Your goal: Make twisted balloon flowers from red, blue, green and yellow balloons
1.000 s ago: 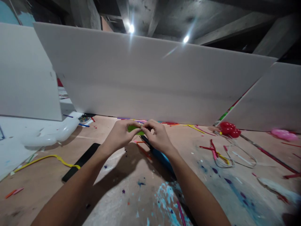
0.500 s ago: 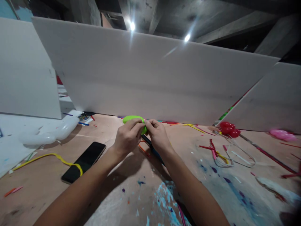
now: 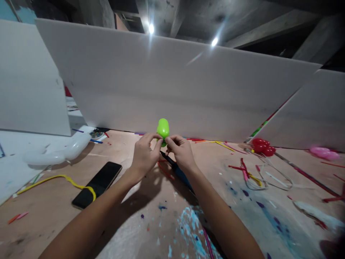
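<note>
My fingertips (image 3: 167, 140) meet at the lower end of a small green balloon (image 3: 163, 127), which stands up above them, in front of the white panel (image 3: 175, 82). The thumb and forefinger of my left hand (image 3: 145, 153) are pinched on that end from one side, and those of my right hand (image 3: 180, 151) are clamped on it from the other; the bit of rubber between them is too small for me to make out. I judge that I am at the fine part, twisting or knotting that end. The next move calls for a firm pinch from one hand while the other works the rubber round, gently enough not to burst the bubble or let it slip. Under my right hand lies a blue tool (image 3: 183, 177) with a black tip, and beside it an orange strip (image 3: 165, 169) on the surface (image 3: 210, 158). Further out, a yellow strip (image 3: 64, 176) runs across a phone (image 3: 100, 182) by my left forearm; beyond it lies a white balloon (image 3: 78, 148), and well off to my right, red balloons (image 3: 262, 147).
</note>
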Available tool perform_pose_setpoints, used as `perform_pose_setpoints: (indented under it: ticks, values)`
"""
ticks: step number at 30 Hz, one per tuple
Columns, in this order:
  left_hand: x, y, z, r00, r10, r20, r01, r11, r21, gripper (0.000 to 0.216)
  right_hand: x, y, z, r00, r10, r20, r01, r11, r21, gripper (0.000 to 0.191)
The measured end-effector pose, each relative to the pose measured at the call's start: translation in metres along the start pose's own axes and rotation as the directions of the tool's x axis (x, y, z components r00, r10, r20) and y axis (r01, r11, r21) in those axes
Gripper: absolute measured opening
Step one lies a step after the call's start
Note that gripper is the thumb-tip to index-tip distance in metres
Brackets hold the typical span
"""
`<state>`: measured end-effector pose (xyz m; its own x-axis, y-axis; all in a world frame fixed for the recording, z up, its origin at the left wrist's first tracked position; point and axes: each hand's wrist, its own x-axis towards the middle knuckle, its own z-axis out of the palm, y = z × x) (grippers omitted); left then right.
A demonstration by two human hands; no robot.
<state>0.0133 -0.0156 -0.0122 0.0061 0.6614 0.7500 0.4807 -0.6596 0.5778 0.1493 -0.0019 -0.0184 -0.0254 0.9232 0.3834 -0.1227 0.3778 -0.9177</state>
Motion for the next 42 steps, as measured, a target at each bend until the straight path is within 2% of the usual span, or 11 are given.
perform_pose_setpoints:
  ticks: [4,8,10,13,16,18,24,28,36,39,42]
  values:
    - [0.002,-0.002,-0.001,0.976,-0.189,0.105,0.189,0.982,0.014,0.011,-0.003,0.003,0.003,0.986,-0.135,-0.095,0.117,0.977,-0.179,0.025]
    - [0.004,-0.005,0.003,0.93,-0.341,0.141,0.367,0.892,-0.264,0.016,-0.01,0.004,0.013,0.946,-0.266,-0.187,0.215,0.943,-0.255,0.021]
    - [0.004,-0.006,0.007,0.902,-0.394,0.178,0.432,0.8,-0.416,0.016,-0.011,0.005,0.017,0.94,-0.267,-0.214,0.215,0.947,-0.237,0.02]
    - [0.004,-0.008,0.011,0.864,-0.443,0.24,0.499,0.688,-0.527,0.016,-0.009,0.009,0.018,0.96,-0.161,-0.229,0.141,0.985,-0.099,0.022]
    - [0.004,-0.011,0.011,0.87,-0.451,0.199,0.487,0.725,-0.487,0.018,-0.006,0.013,0.017,0.984,-0.052,-0.173,0.056,0.998,0.017,0.026]
    - [0.005,-0.014,0.008,0.876,-0.448,0.178,0.478,0.757,-0.447,0.02,-0.005,0.013,0.016,0.988,-0.03,-0.151,0.033,0.999,0.016,0.028]
    - [0.006,-0.019,0.006,0.847,-0.435,0.304,0.531,0.702,-0.475,0.024,-0.007,0.007,0.017,0.978,-0.117,-0.174,0.098,0.989,-0.112,0.025]
    - [0.001,-0.019,0.013,0.858,-0.451,0.246,0.508,0.671,-0.54,0.024,-0.007,0.007,0.016,0.974,-0.125,-0.188,0.104,0.988,-0.117,0.022]
    - [-0.001,-0.013,0.012,0.906,-0.395,0.153,0.416,0.762,-0.497,0.022,0.0,0.011,0.006,0.993,-0.085,-0.086,0.076,0.991,-0.111,0.026]
    - [0.0,-0.016,0.011,0.89,-0.415,0.189,0.45,0.731,-0.513,0.025,0.003,0.015,0.001,1.0,-0.015,0.008,0.014,1.0,0.028,0.028]
    - [0.002,-0.022,0.009,0.835,-0.456,0.308,0.55,0.655,-0.518,0.031,0.005,0.016,-0.003,0.996,0.033,0.083,-0.042,0.993,0.112,0.028]
